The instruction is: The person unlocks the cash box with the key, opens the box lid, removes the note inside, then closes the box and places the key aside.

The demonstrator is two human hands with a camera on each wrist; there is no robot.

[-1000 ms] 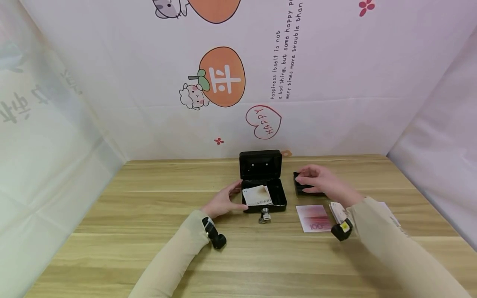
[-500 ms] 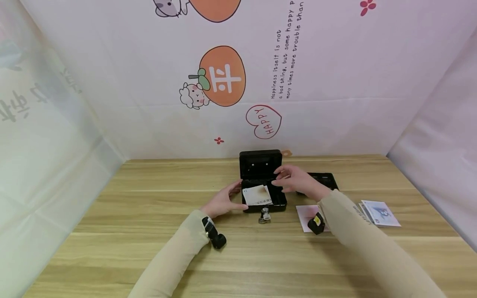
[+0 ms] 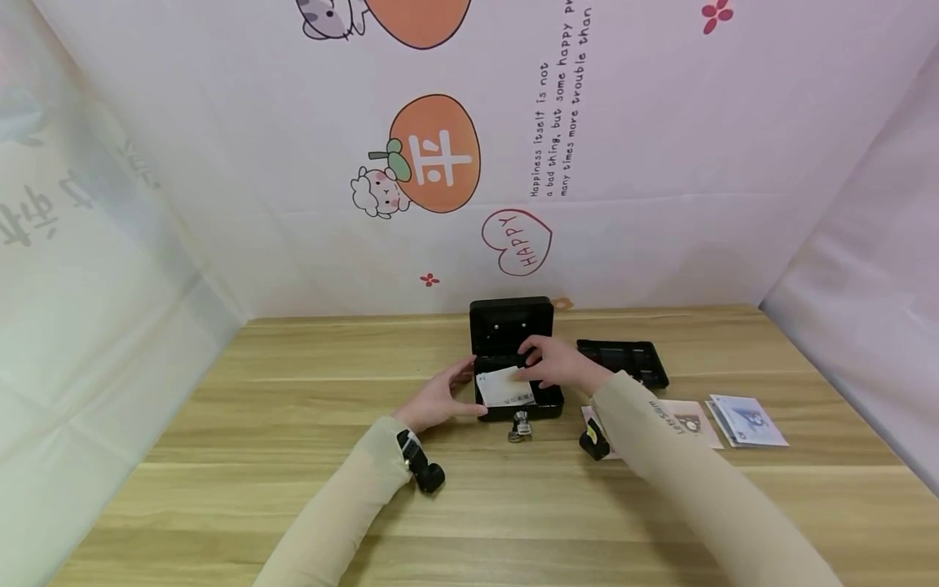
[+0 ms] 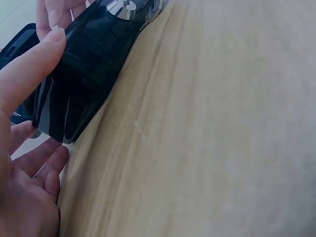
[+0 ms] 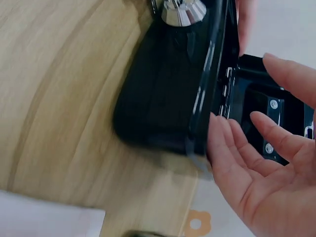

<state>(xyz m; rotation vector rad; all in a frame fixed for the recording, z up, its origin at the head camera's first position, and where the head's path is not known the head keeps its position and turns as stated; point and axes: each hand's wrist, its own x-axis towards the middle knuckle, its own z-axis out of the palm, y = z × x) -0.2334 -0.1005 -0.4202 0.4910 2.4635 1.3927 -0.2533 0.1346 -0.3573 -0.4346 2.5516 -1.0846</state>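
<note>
A small black cash box (image 3: 499, 414) stands on the table with its lid (image 3: 511, 318) raised. Keys (image 3: 521, 425) hang from its front lock. White paper notes (image 3: 503, 387) lie inside. My left hand (image 3: 433, 399) holds the box's left side, thumb at the front corner and fingers farther back; in the left wrist view the thumb lies along the black wall (image 4: 89, 64). Over the right part of the box is my right hand (image 3: 561, 365), fingertips near the notes. In the right wrist view its fingers (image 5: 281, 136) are spread, with nothing seen between them.
A black compartment tray (image 3: 623, 359) sits right of the box. Pale printed notes (image 3: 693, 421) lie in front of it, partly under the right sleeve. Farther right is a small stack of bluish notes (image 3: 751, 420). A printed cloth (image 3: 330, 244) hangs behind the table.
My right hand has moved left from the black tray to over the open box, uncovering the tray and the notes at the right. The left hand stays at the box's side.
</note>
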